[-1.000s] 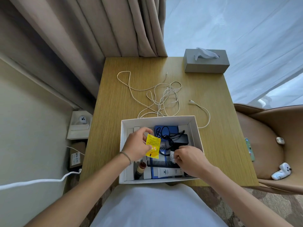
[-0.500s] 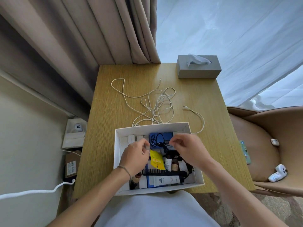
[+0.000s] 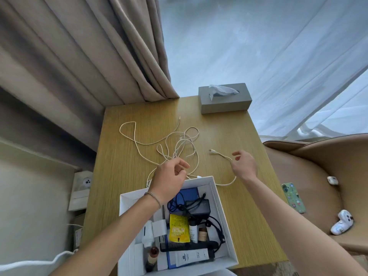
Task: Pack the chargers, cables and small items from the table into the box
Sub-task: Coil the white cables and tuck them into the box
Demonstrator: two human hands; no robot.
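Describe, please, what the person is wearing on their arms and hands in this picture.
Both forearms are bare, with no sleeves in view. The left wrist carries a thin silver bracelet. The left hand and right hand show no gloves or visible rings.

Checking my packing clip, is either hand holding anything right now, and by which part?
The right hand pinches the white cable just behind its free plug. The left hand has fingers curled at the tangle; a hold cannot be told.

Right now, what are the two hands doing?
Left hand: fingers curled at the tangled white cable, grip cannot be told.
Right hand: pinching the cable's loose end.
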